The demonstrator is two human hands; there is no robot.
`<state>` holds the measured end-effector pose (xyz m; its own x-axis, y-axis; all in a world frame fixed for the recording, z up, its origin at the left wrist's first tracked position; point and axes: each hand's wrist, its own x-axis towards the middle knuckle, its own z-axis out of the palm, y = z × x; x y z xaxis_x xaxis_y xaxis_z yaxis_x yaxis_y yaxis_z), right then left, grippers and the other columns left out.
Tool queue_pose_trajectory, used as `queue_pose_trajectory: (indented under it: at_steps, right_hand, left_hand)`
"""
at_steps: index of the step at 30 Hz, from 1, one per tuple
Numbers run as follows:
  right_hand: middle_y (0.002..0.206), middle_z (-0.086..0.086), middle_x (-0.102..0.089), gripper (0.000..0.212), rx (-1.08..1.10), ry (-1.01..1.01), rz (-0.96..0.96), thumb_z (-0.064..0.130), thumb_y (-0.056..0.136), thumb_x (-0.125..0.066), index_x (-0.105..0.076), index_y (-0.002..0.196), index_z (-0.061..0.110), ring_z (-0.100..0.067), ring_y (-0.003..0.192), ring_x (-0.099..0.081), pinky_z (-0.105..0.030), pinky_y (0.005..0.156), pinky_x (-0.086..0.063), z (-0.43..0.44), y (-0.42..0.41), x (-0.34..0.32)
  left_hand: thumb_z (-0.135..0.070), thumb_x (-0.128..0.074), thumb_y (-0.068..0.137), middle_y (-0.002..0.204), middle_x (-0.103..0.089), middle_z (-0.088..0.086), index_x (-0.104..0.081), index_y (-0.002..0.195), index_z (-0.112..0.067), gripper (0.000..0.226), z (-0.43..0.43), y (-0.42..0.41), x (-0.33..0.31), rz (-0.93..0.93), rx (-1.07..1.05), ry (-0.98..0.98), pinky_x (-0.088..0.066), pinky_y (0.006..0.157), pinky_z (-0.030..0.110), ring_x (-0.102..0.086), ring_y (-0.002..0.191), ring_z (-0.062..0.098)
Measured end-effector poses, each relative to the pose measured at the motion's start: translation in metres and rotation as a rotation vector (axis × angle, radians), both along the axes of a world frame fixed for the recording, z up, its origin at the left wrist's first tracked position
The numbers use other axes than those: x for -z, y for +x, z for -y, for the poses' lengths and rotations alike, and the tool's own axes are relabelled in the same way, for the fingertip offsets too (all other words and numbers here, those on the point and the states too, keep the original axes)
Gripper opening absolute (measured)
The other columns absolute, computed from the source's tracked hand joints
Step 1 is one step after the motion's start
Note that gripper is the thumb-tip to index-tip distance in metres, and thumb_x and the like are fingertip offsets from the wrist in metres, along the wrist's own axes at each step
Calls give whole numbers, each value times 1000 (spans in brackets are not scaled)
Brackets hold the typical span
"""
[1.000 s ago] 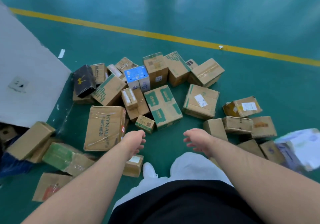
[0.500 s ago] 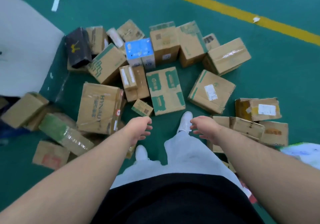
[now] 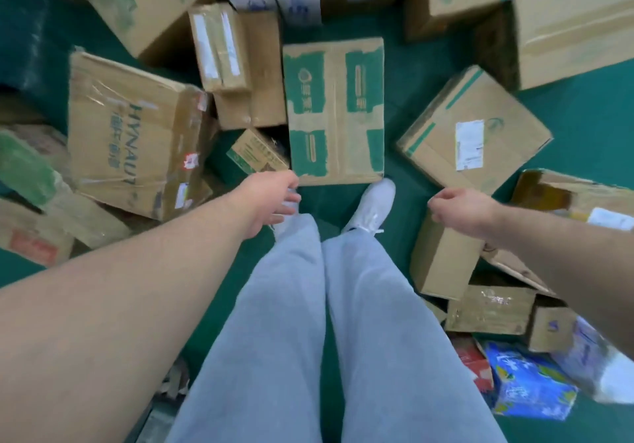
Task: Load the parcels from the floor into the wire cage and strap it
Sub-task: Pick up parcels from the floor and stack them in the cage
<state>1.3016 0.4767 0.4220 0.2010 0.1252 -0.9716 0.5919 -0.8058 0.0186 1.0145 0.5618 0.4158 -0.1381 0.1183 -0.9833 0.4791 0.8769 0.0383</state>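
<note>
In the head view our left hand (image 3: pixel 274 199) and right hand (image 3: pixel 456 211) hang loosely curled, both empty. Parcels ring our feet on the floor (image 3: pixel 583 116) from eight through twelve to four o'clock. The green-printed parcel (image 3: pixel 334 109) lies at twelve, just beside our shoe (image 3: pixel 374 205). We judge a trip likely, with boxes crowding every step. The wire cage is out of sight.

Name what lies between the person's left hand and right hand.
In the head view, a white shoe and a stretch of green floor lie between the left hand and the right hand.
</note>
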Motion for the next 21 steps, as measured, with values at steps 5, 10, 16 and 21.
queue_pose_trajectory:
  at_steps: [5,10,16,21]
  right_hand:
    - [142,-6,-58,44,9,56,-18,29,102,-47,-54,144,18,-27,126,-56,-34,108,-43,-20,-22,122]
    - [150,-13,-47,66,112,37,103,38,102,-52,-25,158,16,-34,132,-49,-37,101,-40,-16,-47,225]
    - [135,7,-56,53,445,2,12,34,89,-63,-51,141,27,-17,120,-54,-35,88,-50,-3,-66,276]
    - [136,16,-59,60,624,56,-53,31,72,-65,-60,131,33,-9,119,-57,-35,81,-49,-4,-60,242]
  left_hand:
    - [-32,-54,99,127,-63,4,-58,118,-17,25,0,-5,144,-45,4,-39,-52,90,37,-63,103,18]
    - [-30,-54,99,143,-51,6,-49,140,-17,43,21,-10,236,-54,23,-109,-53,92,39,-60,114,24]
    - [-11,-58,89,138,-51,-1,-51,136,-15,48,41,-23,263,-36,-83,-70,-54,101,42,-60,118,21]
    - [-7,-56,85,144,-42,-5,-52,124,-35,48,50,-30,225,89,-281,-32,-48,108,49,-51,129,24]
